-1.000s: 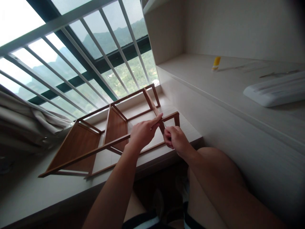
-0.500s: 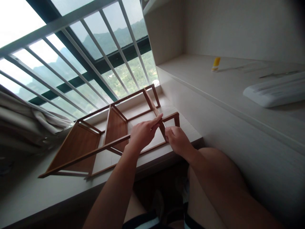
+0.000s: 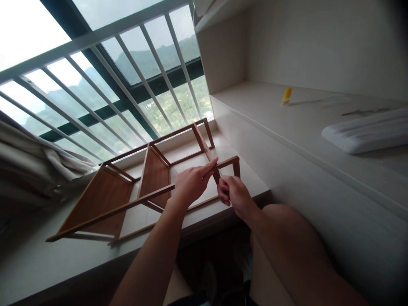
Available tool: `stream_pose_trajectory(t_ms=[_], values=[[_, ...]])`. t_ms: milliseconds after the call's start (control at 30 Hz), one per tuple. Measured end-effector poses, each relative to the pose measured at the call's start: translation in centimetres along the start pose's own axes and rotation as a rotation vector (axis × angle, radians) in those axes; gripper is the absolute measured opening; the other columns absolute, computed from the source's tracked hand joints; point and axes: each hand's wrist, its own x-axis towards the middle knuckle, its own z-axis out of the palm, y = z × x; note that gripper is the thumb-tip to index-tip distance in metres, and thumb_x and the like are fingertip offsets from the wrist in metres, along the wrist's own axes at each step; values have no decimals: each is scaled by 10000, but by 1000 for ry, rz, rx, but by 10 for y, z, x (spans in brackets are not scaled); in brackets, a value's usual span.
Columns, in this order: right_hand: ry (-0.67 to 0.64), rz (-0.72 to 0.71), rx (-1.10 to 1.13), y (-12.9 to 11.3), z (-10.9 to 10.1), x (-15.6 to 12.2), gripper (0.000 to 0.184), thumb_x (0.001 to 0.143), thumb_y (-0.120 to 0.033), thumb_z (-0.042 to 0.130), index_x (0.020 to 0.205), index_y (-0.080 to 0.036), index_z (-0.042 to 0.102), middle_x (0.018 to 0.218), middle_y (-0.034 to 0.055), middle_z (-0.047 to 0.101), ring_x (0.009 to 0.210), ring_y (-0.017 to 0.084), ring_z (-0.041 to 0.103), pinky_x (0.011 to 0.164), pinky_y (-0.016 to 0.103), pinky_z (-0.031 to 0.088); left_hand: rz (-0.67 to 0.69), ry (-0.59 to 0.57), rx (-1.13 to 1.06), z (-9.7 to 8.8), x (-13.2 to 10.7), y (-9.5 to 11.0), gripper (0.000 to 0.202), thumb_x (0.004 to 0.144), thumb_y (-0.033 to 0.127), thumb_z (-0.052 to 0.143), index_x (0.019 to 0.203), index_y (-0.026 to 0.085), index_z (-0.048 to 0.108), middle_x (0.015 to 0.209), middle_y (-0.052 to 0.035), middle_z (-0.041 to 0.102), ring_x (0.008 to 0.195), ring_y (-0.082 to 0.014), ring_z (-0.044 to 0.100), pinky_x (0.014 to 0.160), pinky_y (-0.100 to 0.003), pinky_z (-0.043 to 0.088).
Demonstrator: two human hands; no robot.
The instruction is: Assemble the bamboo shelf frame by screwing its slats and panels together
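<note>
A brown wooden shelf rack lies on its side on the pale window ledge, its panels standing upright. My left hand is closed around its near side rail, the index finger stretched along the joint with a crossbar. Just right of that joint, my right hand is curled with its thumb and index finger pinched together. A thin, light metal tool runs from the pinch to the crossbar; most of it is hidden by the fingers.
A white railing and window stand behind the rack. On the raised shelf at right are a yellow-capped tube, a thin dark item and a white padded package. A grey curtain hangs at left.
My right hand has turned at the joint, and its lower fingers have loosened and show more. My left hand keeps its place on the rack. The view has tilted slightly upward.
</note>
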Motion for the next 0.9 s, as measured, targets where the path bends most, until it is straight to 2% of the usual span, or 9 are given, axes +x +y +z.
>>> stream_pose_trajectory(t_ms=[133,300,367,467,567,700,800,900], values=[[3,-7,-15,5,-1,2,391,893,-388,356,536,-230,331,373,-65,347,323,82,280,350,225,197,8,35,11,2,-1,0,480,982,424,363,1458,452,311,1052,-12,728,914,-204,672,686,-275,419],[178,-109,-395,4,-4,3,383,883,-396,390,539,-230,371,413,-54,363,386,99,330,387,236,253,38,81,11,4,-2,0,466,985,422,344,1451,441,337,1035,-12,731,909,-214,674,684,-292,434],[208,-154,-470,3,-6,4,367,870,-398,407,544,-230,390,439,-43,391,414,107,362,397,238,271,27,81,12,4,-2,0,459,984,431,341,1443,437,356,1033,-22,731,905,-212,677,698,-294,443],[207,-109,-339,5,-8,7,380,876,-402,368,532,-241,350,403,-49,356,370,108,327,370,245,247,11,76,3,3,-3,1,461,980,425,361,1440,410,379,1022,-43,731,912,-207,678,725,-293,453],[149,-78,-178,10,-10,11,406,884,-404,355,515,-242,316,371,-55,329,338,100,294,355,242,221,20,85,-19,1,-4,1,466,979,400,377,1444,401,376,1014,-40,731,898,-205,676,724,-295,461],[146,-100,-218,16,-14,10,403,883,-374,383,509,-226,354,392,-51,341,363,96,303,380,240,220,43,114,-58,3,-5,0,462,972,362,403,1433,398,398,998,-28,721,899,-202,654,746,-304,478],[98,-192,-289,18,-16,4,367,884,-342,384,547,-210,449,458,-26,433,427,115,379,430,250,288,63,221,-137,2,-4,-2,449,924,333,514,1373,345,505,980,-45,686,964,-208,605,812,-319,495],[82,-274,-288,19,-19,-2,296,882,-330,383,719,-202,594,665,28,614,556,158,523,504,275,395,83,430,-271,-2,-9,-3,365,891,283,563,1250,287,626,1004,-69,641,989,-211,571,885,-353,500]])
